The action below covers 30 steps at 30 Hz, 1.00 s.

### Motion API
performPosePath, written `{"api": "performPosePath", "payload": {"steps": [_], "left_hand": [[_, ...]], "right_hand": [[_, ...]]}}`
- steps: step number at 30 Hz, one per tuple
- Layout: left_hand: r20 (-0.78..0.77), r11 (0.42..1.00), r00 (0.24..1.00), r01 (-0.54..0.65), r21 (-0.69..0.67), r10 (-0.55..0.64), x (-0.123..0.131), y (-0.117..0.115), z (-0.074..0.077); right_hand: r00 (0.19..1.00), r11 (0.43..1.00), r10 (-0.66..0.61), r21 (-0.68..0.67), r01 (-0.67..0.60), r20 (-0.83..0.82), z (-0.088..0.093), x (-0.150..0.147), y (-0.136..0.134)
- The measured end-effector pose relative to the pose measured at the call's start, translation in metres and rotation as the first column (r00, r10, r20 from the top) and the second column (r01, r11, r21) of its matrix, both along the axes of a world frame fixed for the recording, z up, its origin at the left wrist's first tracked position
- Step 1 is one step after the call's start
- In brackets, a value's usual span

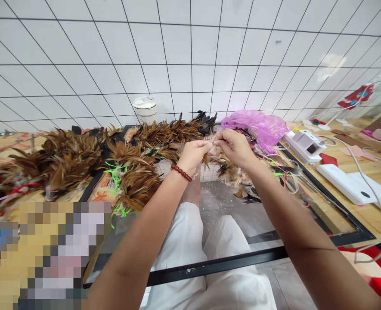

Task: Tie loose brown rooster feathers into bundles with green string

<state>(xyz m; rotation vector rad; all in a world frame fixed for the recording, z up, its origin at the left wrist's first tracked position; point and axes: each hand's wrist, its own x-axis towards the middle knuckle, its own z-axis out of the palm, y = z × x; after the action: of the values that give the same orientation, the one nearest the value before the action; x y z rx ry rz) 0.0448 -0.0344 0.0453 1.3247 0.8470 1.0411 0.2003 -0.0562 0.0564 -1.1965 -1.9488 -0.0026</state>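
Observation:
My left hand [195, 154], with a red bead bracelet [181, 173] at its wrist, is pinched close beside my right hand [233, 145]. The fingertips of both nearly meet above a glass panel [222, 200]. Whatever small thing lies between them is too small to make out. Brown feathers [137, 178] with bright green ties [116, 176] lie left of my hands, and a row of brown and black feathers [171, 131] is behind them. Paler feathers [238, 174] lie beneath my right hand.
A black frame [222, 261] edges the glass. Behind stand a white lidded cup [145, 110] and a pink plastic bag [258, 125]. At the right are a white device [305, 144], white boxes [345, 184] and a loose cable [367, 185]. More feathers [64, 159] are piled left.

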Motion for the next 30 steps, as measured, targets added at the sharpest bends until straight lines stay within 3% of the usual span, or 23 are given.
{"api": "performPosePath", "payload": {"steps": [4, 7, 10, 12, 14, 18, 21, 24, 27, 30], "left_hand": [[0.042, 0.999, 0.998, 0.036, 0.005, -0.036, -0.003, 0.003, 0.002], [0.078, 0.997, 0.994, -0.072, -0.027, 0.074, -0.004, 0.006, 0.004], [0.113, 0.991, 0.985, -0.129, -0.042, 0.133, -0.006, 0.008, 0.005], [0.126, 0.99, 0.982, -0.136, -0.048, 0.141, -0.007, 0.009, 0.007], [0.138, 0.988, 0.979, -0.144, -0.05, 0.15, -0.009, 0.009, 0.008], [0.156, 0.986, 0.976, -0.141, -0.085, 0.153, -0.011, 0.009, 0.01], [0.168, 0.981, 0.97, -0.155, -0.121, 0.174, -0.012, 0.01, 0.011], [0.189, 0.977, 0.961, -0.182, -0.109, 0.2, -0.011, 0.01, 0.012], [0.206, 0.976, 0.955, -0.196, -0.099, 0.213, -0.011, 0.01, 0.013], [0.233, 0.974, 0.948, -0.19, -0.127, 0.215, -0.013, 0.01, 0.016]], "right_hand": [[0.996, 0.996, -0.08, 0.027, 0.081, -0.032, 0.001, 0.005, 0.002], [0.975, 0.977, -0.111, -0.16, 0.143, 0.195, 0.0, 0.019, 0.003], [0.86, 0.852, 0.064, -0.477, 0.217, 0.506, -0.008, 0.03, 0.005], [0.798, 0.787, 0.094, -0.536, 0.307, 0.595, -0.015, 0.031, 0.006], [0.811, 0.799, 0.059, -0.515, 0.31, 0.581, -0.018, 0.029, 0.008], [0.955, 0.897, -0.043, -0.409, 0.167, 0.294, -0.01, 0.031, 0.013], [0.985, 0.857, -0.053, -0.499, 0.13, 0.165, -0.004, 0.037, 0.014], [0.971, 0.823, -0.131, -0.523, 0.22, 0.202, -0.004, 0.043, 0.013], [0.905, 0.856, -0.294, -0.337, 0.392, 0.306, -0.005, 0.045, 0.012], [0.902, 0.873, -0.25, -0.32, 0.368, 0.352, -0.005, 0.039, 0.009]]}}
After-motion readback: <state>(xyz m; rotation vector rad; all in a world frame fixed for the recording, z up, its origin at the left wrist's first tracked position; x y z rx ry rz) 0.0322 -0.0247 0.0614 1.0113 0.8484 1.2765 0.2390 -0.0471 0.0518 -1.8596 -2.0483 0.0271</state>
